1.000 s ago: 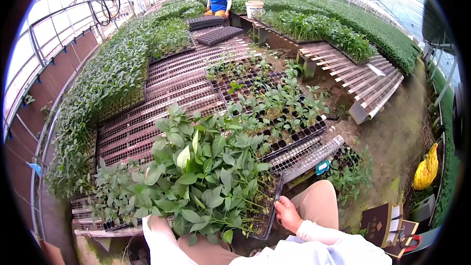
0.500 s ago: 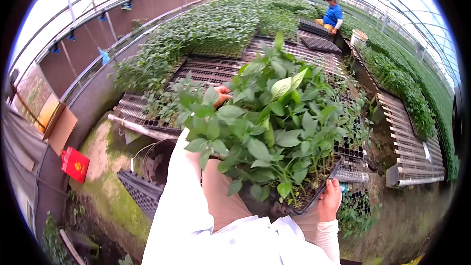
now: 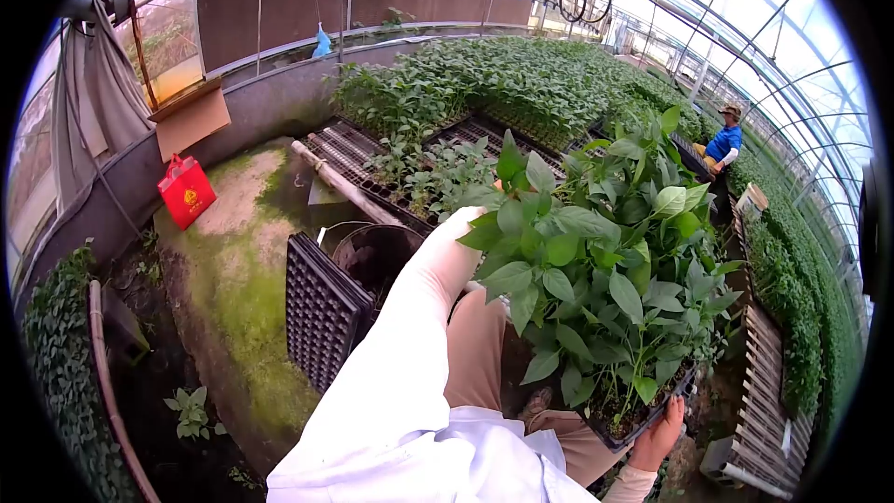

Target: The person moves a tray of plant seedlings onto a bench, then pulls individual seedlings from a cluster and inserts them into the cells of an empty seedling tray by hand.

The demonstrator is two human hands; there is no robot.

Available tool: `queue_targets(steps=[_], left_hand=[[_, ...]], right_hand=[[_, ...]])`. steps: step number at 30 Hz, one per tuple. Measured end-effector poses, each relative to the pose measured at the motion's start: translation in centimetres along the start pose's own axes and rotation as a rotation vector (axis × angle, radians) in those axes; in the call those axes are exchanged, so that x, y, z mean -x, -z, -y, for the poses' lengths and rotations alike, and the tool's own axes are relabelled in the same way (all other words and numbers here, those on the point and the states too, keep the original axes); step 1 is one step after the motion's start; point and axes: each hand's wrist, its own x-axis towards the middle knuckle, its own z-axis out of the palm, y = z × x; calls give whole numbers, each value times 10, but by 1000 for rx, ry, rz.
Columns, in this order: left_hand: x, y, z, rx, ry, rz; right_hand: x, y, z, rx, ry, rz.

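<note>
A black seedling tray (image 3: 644, 427), full of tall leafy green seedlings (image 3: 601, 265), is held tilted above my legs. My right hand (image 3: 659, 433) is closed on its near right edge, the fingers wrapped round the rim. My left arm, in a white sleeve, stretches to the far left end of the tray. Leaves hide nearly all of my left hand (image 3: 499, 184); only a sliver of it shows, and its grip on the tray is covered. Shorter seedlings (image 3: 452, 172) in other trays stand just beyond it.
Stacked black plug trays (image 3: 326, 312) lean beside a dark bucket (image 3: 372, 256) on my left. A red bag (image 3: 186, 191) and cardboard box (image 3: 191, 121) lie further left. A slatted bench (image 3: 764, 401) runs along the right. A co-worker in blue (image 3: 724, 142) is at the back right.
My view has swung to the left. The tray, with both my hands, now appears further right in view, and my left hand has become almost hidden behind the leaves.
</note>
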Motion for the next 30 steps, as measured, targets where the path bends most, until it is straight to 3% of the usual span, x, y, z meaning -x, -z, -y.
queue_targets(steps=[2,9,13,14,16,18,19,20,22,24,26,28,30], left_hand=[[5,2,3,-20,1,1],[10,-4,14,-66,-3,13],[-5,-14,20,-69,-17,40],[-15,-21,21,-60,-22,68],[-30,-39,17,-29,-24,126],[-40,-68,34,-3,-108,-8],[-51,-78,39,75,-49,87],[-91,-101,100,13,-138,58],[-73,-119,33,123,-97,107],[-98,-150,46,245,-31,130],[-132,-179,79,173,-22,93],[-143,-197,55,237,-84,99],[-159,-214,39,299,13,151]], right_hand=[[8,-15,2,32,9,-251],[-2,-3,-3,110,-53,-111],[-15,-7,-11,57,-61,-274],[-24,11,-14,57,-45,-102],[-31,-18,-9,61,-54,-350],[-50,12,-15,81,-103,-245],[-60,14,-18,93,-130,-243],[-74,20,-25,70,-157,-309],[-101,43,-37,59,-208,-274],[-128,47,-48,69,-216,-309],[-162,57,-61,123,-256,-412],[-184,73,-71,111,-251,-403],[-212,71,-68,114,-253,-424]])
